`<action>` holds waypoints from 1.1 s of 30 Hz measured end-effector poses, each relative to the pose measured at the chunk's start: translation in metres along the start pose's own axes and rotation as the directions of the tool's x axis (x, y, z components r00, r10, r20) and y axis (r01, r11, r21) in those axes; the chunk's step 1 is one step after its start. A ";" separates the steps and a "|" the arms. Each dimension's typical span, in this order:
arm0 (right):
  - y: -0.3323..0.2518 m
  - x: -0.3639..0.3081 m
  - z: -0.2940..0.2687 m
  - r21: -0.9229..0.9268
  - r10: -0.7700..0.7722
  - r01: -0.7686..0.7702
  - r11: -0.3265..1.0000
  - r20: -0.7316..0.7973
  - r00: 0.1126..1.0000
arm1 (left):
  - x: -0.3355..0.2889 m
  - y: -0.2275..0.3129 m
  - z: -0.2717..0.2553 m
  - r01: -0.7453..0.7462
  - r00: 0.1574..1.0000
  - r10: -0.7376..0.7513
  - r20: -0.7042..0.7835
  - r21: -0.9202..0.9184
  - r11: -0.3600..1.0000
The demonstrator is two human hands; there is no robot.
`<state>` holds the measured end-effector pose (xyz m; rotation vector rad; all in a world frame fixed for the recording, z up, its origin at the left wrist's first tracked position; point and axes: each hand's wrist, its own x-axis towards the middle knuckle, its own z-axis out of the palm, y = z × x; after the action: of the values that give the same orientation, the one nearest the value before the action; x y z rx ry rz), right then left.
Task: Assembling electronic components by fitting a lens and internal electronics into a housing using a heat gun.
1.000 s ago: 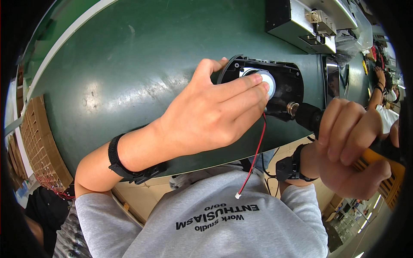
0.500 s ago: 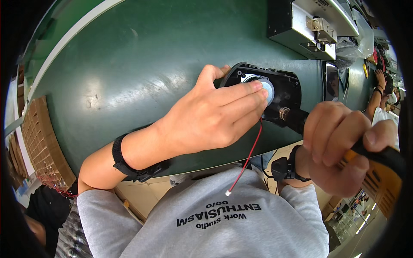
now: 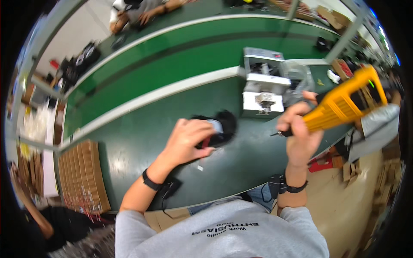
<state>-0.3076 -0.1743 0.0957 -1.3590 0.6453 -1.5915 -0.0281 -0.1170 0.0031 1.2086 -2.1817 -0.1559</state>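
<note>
My left hand point(image 3: 189, 138) grips a black plastic housing point(image 3: 230, 125) above the green bench, fingers on top and thumb toward me. A pale round speaker point(image 3: 216, 126) shows at its fingertips. Red wire point(image 3: 206, 142) runs between thumb and fingers, and a small white connector point(image 3: 200, 168) hangs below. The housing is smeared by motion. Off to the right, my right hand point(image 3: 301, 124) is closed round a yellow and black electric screwdriver point(image 3: 337, 107). Its thin bit points left over the bench, well apart from the housing.
Beyond my right hand stands a white and grey box-shaped machine point(image 3: 263, 102), perhaps a screw feeder, with clear plastic bags point(image 3: 300, 79) beside it. A divided cardboard tray point(image 3: 84, 176) sits at the left. Another person's hands point(image 3: 144, 17) show across the green partition point(image 3: 172, 56).
The screwdriver has lifted off the housing and swung up and away to the right. My left hand has shifted its grip on the housing. The view has tilted farther up the bench.
</note>
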 end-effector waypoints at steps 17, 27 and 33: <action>0.086 -0.017 0.000 -0.121 0.098 -0.052 0.991 0.415 0.905 | 0.091 -0.228 0.031 0.279 0.903 -0.101 -0.417 0.392 0.876; 0.121 -0.040 0.029 -0.163 0.090 -0.015 0.986 0.464 0.881 | 0.074 -0.118 0.018 0.510 0.736 -0.237 -0.634 0.289 0.810; 0.125 -0.043 0.029 -0.199 0.078 0.042 0.979 0.556 0.828 | 0.071 -0.094 0.067 0.566 0.589 -0.418 -0.692 -0.017 0.825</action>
<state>-0.2429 -0.1867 -0.0233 -1.8640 0.4566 -1.0357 -0.0260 -0.2399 -0.0536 1.6594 -1.1993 0.2642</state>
